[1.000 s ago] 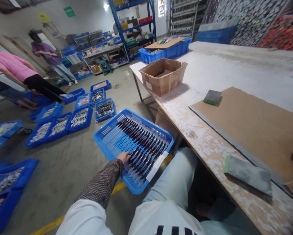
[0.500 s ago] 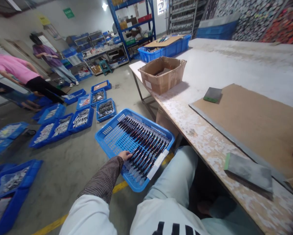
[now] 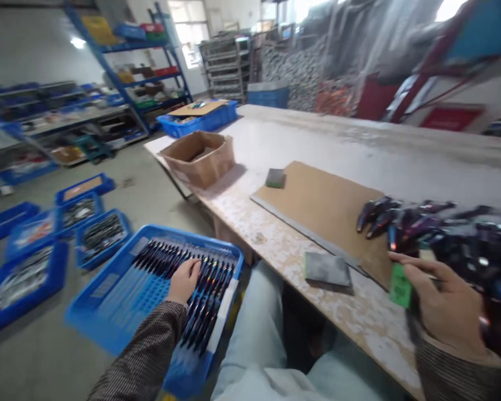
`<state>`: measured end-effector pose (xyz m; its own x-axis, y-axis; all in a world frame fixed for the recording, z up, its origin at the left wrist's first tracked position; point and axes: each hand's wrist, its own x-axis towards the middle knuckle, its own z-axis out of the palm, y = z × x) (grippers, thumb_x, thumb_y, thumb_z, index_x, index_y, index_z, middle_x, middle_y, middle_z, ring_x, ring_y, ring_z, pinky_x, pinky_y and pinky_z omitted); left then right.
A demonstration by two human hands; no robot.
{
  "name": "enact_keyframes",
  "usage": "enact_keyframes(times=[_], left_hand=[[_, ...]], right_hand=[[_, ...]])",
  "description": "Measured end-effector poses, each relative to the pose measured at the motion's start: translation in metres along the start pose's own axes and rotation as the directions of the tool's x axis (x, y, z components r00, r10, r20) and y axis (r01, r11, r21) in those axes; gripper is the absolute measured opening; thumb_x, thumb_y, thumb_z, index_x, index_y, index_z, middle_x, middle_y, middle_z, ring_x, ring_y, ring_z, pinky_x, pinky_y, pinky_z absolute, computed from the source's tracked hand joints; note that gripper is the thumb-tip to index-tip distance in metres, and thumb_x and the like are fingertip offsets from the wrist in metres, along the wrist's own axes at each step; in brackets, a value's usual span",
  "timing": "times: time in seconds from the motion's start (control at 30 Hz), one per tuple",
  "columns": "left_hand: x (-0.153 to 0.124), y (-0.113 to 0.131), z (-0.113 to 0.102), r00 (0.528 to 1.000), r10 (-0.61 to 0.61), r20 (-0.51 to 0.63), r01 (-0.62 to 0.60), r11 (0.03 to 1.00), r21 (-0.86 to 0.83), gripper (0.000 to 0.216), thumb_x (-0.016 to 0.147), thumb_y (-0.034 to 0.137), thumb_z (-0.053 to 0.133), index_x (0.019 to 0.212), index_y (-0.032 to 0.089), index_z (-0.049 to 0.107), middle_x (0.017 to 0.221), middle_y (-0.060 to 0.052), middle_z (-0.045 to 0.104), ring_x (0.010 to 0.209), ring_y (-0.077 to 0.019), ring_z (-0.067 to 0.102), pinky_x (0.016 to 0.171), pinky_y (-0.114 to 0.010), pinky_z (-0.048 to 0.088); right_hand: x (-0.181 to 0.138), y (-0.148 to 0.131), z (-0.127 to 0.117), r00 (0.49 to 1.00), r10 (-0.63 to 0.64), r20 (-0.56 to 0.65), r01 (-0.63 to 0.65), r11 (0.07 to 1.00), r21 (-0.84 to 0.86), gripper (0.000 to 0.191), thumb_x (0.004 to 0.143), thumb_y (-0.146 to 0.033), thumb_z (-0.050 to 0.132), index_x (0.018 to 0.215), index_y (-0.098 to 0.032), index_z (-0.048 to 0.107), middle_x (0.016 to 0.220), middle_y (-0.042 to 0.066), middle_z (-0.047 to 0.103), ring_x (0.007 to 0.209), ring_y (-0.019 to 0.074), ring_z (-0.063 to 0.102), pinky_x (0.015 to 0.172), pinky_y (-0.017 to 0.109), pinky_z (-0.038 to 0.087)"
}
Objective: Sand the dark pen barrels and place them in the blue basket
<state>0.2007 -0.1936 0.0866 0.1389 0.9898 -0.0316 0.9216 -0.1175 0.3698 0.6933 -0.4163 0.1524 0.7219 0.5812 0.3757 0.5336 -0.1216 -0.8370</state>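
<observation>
Left hand [image 3: 184,280]: palm down on the row of slim dark-handled pieces [image 3: 208,289] in the blue slotted plastic tray [image 3: 108,312]; fingers curled over the handles; checked brown sleeve behind the wrist
Left grip: cannot tell whether closed on a piece or merely resting; fingertips hidden against the row
Right hand [image 3: 446,306]: low at the right, over the near edge of the white speckled counter [image 3: 275,245]; blurred
Right grip: closed on a small green block [image 3: 399,285], forefinger over its top; rest of the block hidden by the hand
Dark-handled pieces: laid side by side in the right half of the tray; left half bare mesh
Tray: left of the counter and below its level, just beside a knee in light trousers; support underneath not visible
Heap of dark iridescent pieces [image 3: 417,223]: on the counter just beyond the right hand, partly on the flat brown board [image 3: 317,200]; blurred at its right end
Grey pad with a green edge [image 3: 327,269]: on the counter at the board's near edge, between the two hands
Smaller grey-green pad [image 3: 275,177]: on the board's far left corner
Open cardboard box [image 3: 198,159]: on the counter's left end, beyond the board
Blue crate topped with cardboard [image 3: 200,118]: at the far corner, behind the box
Floor: more blue trays of metal parts [image 3: 102,236], apart from the held tray, to its left
</observation>
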Motion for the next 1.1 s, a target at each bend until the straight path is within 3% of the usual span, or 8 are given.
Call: enact_keyframes(times=[0.1,0.17,0.33,0.53,0.67,0.8,0.97,1.1], left_hand=[[0.024,0.11,0.004,0.955,0.295,-0.033,-0.297,0.949,-0.106,0.036,0.1,0.039,0.038,0.119,0.02,0.062,0.122,-0.007,0.067,0.113,-0.02,0.061,0.103,-0.029,0.045],[0.032,0.192,0.01,0.868,0.496,0.011,-0.485,0.854,-0.188,0.034,0.099,0.036,0.042,0.117,0.017,0.063,0.118,-0.01,0.067,0.105,-0.0201,0.064,0.097,-0.03,0.048],[0.051,0.378,0.044,0.737,0.65,0.183,-0.619,0.759,-0.202,0.04,0.095,0.03,0.054,0.133,0.018,0.055,0.126,-0.01,0.065,0.111,-0.0204,0.063,0.101,-0.031,0.046],[0.079,0.498,0.093,0.727,0.592,0.348,-0.596,0.796,-0.108,0.044,0.094,0.039,0.061,0.13,0.013,0.056,0.131,-0.014,0.06,0.117,-0.0261,0.06,0.1,-0.046,0.049],[0.089,0.516,0.107,0.741,0.536,0.405,-0.575,0.818,-0.03,0.04,0.093,0.037,0.064,0.127,0.016,0.058,0.13,-0.011,0.059,0.114,-0.0256,0.06,0.096,-0.048,0.052],[0.101,0.499,0.102,0.758,0.496,0.424,-0.557,0.83,0.024,0.038,0.094,0.039,0.063,0.124,0.016,0.06,0.123,-0.01,0.062,0.108,-0.0237,0.063,0.093,-0.045,0.053],[0.095,0.433,0.065,0.785,0.49,0.38,-0.54,0.841,0.03,0.03,0.096,0.032,0.057,0.12,0.014,0.057,0.108,-0.011,0.069,0.099,-0.023,0.067,0.087,-0.038,0.051],[0.044,0.351,0.026,0.78,0.542,0.311,-0.56,0.828,-0.037,0.027,0.096,0.028,0.052,0.121,0.019,0.051,0.099,-0.008,0.071,0.095,-0.0226,0.069,0.077,-0.028,0.047]], right_hand=[[0.002,0.001,-0.001,1.0,-0.005,-0.019,0.006,0.995,0.098,0.023,0.088,-0.05,0.065,0.09,-0.027,0.07,0.105,0.008,0.072,0.102,0.0315,0.066,0.093,0.046,0.05],[0.003,0.003,0.002,1.0,-0.009,-0.026,0.012,0.99,0.142,0.026,0.09,-0.05,0.063,0.093,-0.025,0.069,0.107,0.007,0.071,0.104,0.0313,0.065,0.097,0.047,0.048],[0.007,0.007,0.007,0.997,-0.02,-0.074,0.038,0.967,0.251,0.026,0.092,-0.047,0.063,0.092,-0.022,0.069,0.106,0.007,0.071,0.101,0.0294,0.065,0.092,0.044,0.049],[0.008,0.001,0.009,0.995,-0.063,-0.074,0.084,0.94,0.331,0.021,0.094,-0.042,0.061,0.092,-0.022,0.067,0.106,0.007,0.071,0.099,0.0271,0.066,0.087,0.038,0.049],[0.01,-0.001,0.008,0.994,-0.083,-0.078,0.105,0.929,0.354,0.018,0.096,-0.039,0.06,0.094,-0.022,0.066,0.107,0.006,0.071,0.098,0.0247,0.066,0.088,0.036,0.049],[0.01,-0.001,0.007,0.995,-0.074,-0.068,0.095,0.921,0.378,0.018,0.095,-0.039,0.06,0.093,-0.022,0.066,0.106,0.005,0.07,0.099,0.0245,0.066,0.089,0.035,0.048],[0.007,0.0,0.012,0.998,-0.054,-0.034,0.063,0.923,0.38,0.02,0.094,-0.042,0.061,0.094,-0.023,0.066,0.107,0.006,0.071,0.1,0.0254,0.066,0.086,0.036,0.049],[0.003,0.002,0.017,0.998,-0.064,-0.003,0.06,0.932,0.357,0.021,0.092,-0.044,0.063,0.095,-0.023,0.067,0.113,0.006,0.07,0.105,0.0273,0.065,0.091,0.039,0.048]])
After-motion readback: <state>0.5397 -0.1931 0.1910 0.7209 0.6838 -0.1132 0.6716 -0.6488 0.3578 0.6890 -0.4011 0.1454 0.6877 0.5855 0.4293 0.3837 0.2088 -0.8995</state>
